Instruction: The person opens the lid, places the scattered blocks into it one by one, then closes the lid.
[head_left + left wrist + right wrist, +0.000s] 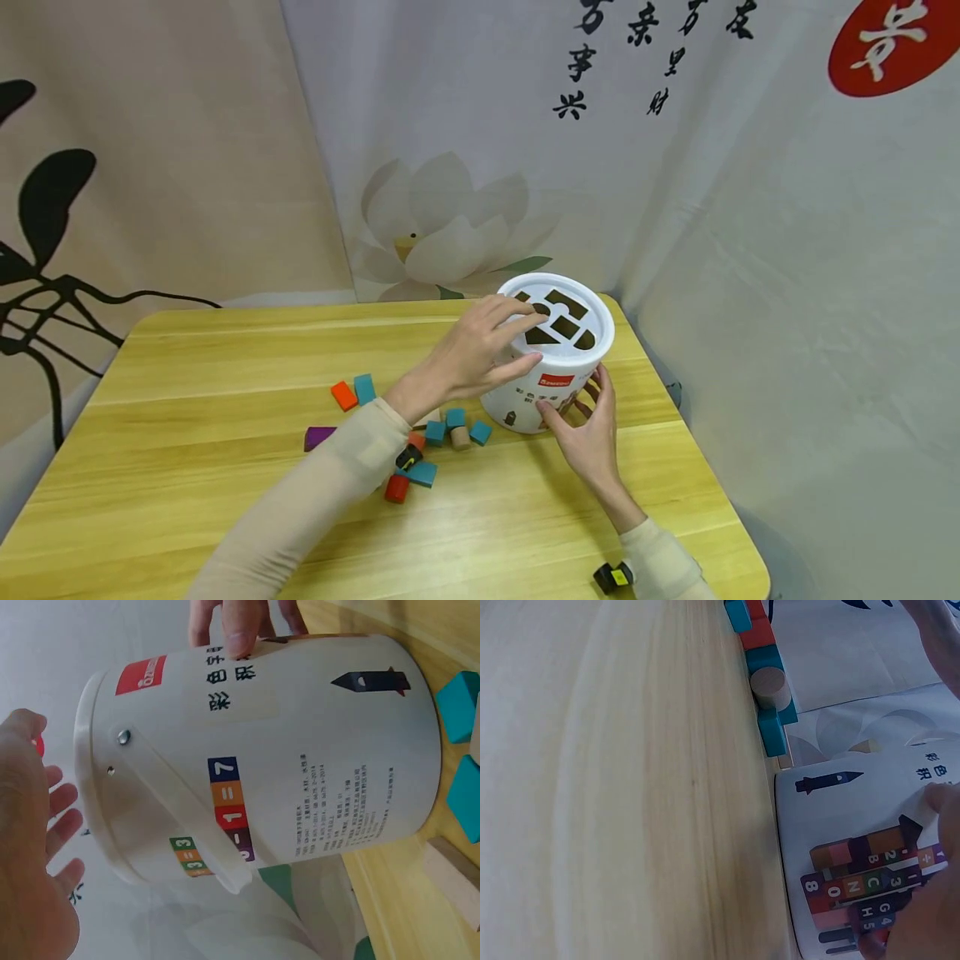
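A white shape-sorter bucket (525, 400) stands near the back right of the table, its white lid (588, 304) cut with variously shaped holes. Over the lid's left side, my left hand (480, 346) has its fingers extended and thumb apart; nothing shows between them. My right hand (592, 433) holds the bucket low on its right side, thumb on the printed front and fingers round the side. The left wrist view shows a white carrying handle (176, 806) hanging down the bucket wall. Block pictures are printed on the side (870, 881) by my right hand.
Left of the bucket lie several wooden blocks, among them a blue cube (481, 432), a plain wood cylinder (461, 438), a red cylinder (397, 488), an orange block (344, 396) and a purple block (318, 437). My left forearm (322, 492) crosses above some. A printed curtain (465, 125) hangs behind.
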`<state>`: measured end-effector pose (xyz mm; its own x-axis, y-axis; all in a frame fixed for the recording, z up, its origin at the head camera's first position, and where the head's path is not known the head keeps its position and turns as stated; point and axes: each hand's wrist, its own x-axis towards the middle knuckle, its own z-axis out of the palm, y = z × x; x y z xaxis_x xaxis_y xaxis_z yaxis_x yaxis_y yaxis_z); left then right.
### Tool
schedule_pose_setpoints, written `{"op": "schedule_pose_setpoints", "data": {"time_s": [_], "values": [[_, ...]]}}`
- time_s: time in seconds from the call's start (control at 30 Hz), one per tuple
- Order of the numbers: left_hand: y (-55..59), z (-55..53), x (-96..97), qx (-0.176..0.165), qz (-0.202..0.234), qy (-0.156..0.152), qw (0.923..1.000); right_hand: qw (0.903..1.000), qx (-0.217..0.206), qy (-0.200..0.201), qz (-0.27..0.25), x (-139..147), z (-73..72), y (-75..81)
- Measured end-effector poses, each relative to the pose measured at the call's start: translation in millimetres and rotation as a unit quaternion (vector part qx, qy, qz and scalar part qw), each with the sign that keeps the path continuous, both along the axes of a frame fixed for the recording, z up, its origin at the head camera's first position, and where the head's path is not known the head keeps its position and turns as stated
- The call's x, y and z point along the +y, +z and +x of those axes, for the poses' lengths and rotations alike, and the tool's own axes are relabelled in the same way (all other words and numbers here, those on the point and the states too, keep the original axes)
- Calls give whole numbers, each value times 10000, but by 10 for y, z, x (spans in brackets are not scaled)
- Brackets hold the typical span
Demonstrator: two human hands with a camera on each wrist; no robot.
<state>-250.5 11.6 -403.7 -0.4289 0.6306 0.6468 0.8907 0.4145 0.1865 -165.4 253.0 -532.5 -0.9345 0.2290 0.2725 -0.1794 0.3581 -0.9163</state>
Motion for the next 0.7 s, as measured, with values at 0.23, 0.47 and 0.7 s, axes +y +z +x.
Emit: {"op": "schedule_pose_setpoints", "data": {"time_s": [0.23,0.47,0.7], "values": [[-54,19,15,16,-335,-73,9994,10000,8,-33,24,8,1,-8],[-103,13,54,204,-333,-156,9991,10000,34,-14,18,13,-2,-20],[-111,9,146,83,-102,-371,9992,10000,54,44,-45,25,-18,-22]]}}
